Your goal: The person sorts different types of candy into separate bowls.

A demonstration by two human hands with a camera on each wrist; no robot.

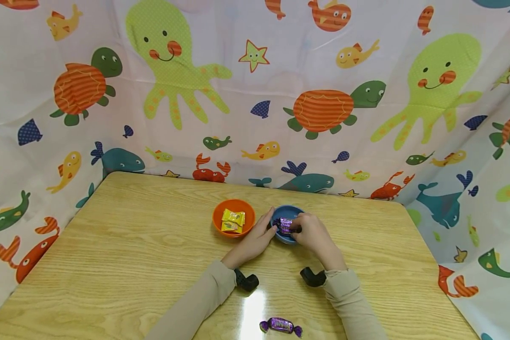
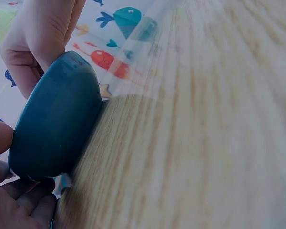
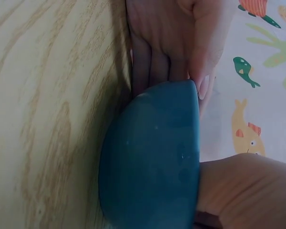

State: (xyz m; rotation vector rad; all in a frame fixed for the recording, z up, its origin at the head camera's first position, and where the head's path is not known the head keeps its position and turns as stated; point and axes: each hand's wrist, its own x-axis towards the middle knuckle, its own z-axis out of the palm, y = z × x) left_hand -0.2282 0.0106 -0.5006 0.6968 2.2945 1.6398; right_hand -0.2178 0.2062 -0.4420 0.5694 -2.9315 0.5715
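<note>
A blue bowl (image 1: 287, 211) stands on the table with purple-wrapped candies (image 1: 285, 225) inside. My left hand (image 1: 256, 237) rests against the bowl's left side, its fingers fairly straight along the outer wall and the thumb at the rim. From the right, my right hand (image 1: 316, 234) reaches over the rim and pinches a purple candy at the right end of those in the bowl; its fingertips are partly hidden. In the right wrist view, the left hand (image 3: 167, 47) touches the outside of the bowl (image 3: 152, 157), whose wall hides the right fingertips.
Just left of the hands, an orange bowl (image 1: 216, 218) holds yellow-wrapped candies (image 1: 233, 217). Another purple candy (image 1: 280, 325) lies near the table's front. Black wrist devices (image 1: 247, 282) stick out from both sleeves. A sea-animal curtain (image 1: 238, 118) hangs behind the wooden table (image 1: 153, 226).
</note>
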